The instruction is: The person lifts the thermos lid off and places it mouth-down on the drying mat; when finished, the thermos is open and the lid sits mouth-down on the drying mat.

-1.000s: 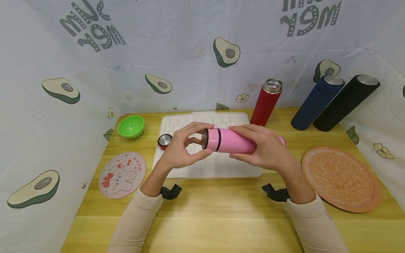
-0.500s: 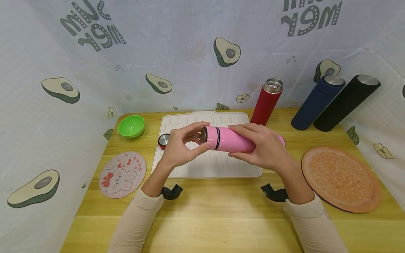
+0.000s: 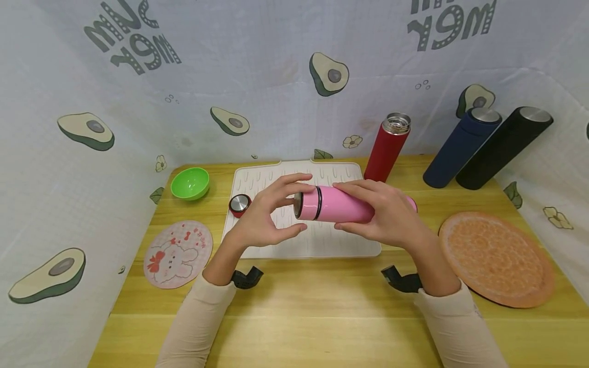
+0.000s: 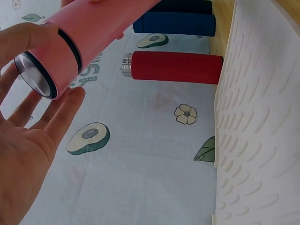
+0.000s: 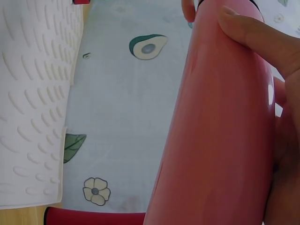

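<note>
A pink thermos (image 3: 347,205) lies sideways in the air above the white mat (image 3: 276,250), its lid end to the left. My right hand (image 3: 391,212) grips its body, thumb on one side and fingers around the other, as the right wrist view confirms. Around the lid (image 3: 307,206) my left hand (image 3: 262,217) is spread, thumb and fingers loosely extended. In the head view a gap shows between the left thumb and the lid; whether a fingertip touches it is hard to tell. A black ring marks the seam between lid and body.
Behind stands an uncapped red flask (image 3: 388,151), with blue (image 3: 461,148) and black (image 3: 503,149) flasks to its right. A red-sided lid (image 3: 240,204) sits on the mat's left. Also here are a green bowl (image 3: 190,184), a rabbit placemat (image 3: 178,254) and a round orange-brown mat (image 3: 497,259).
Half a second ago my left thumb and fingers were closed on the lid; now they have spread away from it. My right hand keeps its hold, and the thermos has barely moved.
</note>
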Demonstrator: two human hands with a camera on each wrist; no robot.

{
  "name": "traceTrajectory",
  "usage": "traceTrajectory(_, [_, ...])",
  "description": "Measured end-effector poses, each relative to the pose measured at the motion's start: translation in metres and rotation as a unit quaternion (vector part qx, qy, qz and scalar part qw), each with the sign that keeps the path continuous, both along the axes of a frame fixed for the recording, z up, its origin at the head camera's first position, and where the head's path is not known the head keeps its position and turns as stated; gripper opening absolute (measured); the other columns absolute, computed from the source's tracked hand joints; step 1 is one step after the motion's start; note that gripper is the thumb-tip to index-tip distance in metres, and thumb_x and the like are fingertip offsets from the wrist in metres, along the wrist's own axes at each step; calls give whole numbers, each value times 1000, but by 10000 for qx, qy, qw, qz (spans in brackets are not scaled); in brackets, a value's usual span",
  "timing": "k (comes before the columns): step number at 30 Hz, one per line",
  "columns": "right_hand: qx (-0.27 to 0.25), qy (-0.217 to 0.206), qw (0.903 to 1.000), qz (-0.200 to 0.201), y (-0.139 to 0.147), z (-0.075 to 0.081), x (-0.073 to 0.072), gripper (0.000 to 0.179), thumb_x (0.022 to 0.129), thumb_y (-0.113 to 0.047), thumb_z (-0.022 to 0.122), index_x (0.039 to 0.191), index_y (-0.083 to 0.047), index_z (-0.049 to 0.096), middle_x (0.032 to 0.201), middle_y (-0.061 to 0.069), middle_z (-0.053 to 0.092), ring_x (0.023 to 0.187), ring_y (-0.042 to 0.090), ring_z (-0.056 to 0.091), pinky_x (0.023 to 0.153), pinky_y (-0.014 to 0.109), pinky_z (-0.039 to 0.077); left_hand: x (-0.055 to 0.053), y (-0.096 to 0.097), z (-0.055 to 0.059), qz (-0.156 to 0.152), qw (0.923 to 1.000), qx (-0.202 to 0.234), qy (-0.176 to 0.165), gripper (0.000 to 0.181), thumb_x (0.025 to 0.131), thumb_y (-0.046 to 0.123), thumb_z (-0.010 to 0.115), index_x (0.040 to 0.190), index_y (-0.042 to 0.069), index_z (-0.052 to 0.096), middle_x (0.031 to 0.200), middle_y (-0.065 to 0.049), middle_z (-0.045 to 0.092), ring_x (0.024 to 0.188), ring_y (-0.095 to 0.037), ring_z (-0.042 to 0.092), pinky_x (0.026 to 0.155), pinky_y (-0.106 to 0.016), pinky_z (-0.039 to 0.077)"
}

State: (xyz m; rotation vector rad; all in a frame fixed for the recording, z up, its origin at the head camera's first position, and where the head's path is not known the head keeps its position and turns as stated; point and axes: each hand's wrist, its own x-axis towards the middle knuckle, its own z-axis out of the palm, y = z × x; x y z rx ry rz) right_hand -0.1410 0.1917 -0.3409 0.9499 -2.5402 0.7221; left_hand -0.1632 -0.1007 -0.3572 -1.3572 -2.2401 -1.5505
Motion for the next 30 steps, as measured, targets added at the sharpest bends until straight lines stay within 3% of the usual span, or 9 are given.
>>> traceTrajectory(7, [40,77,10000,-7,0,2,2,79,65,-37,98,136,-18,68,126,9,71,107,28,67,82,48,61,1,1,-1,-21,9982,480,-361,63,80,0,83,138,9,60,141,-7,58,125,-22,59,92,-35,62])
traceTrajectory(18, [-45,537,9981,-288,1,2,2,81,61,-33,100,133,-16,69,125,10,71,109,30,66,86,52,59,2,1,-2,873,9896,773,-838,57,83,11,84,136,15,65,120,-7,70,93,-21,69,77,-34,65])
traceTrajectory(23, [-287,613,9969,-408,6,2,-1,81,61,-28,101,134,-14,67,124,11,71,110,31,67,86,54,59,0,-1,-2,1009,9872,857,-885,56,83,11,83,136,12,65,118,-7,69,92,-21,70,76,-35,65])
traceTrajectory(30, [-745,251,9953,-562,18,3,-8,87,65,-15,99,142,-13,60,134,12,66,116,32,63,91,57,58,-4,-4,-1,1210,9870,747,-744,65,81,12,85,141,12,61,126,-4,65,101,-19,68,79,-34,64])
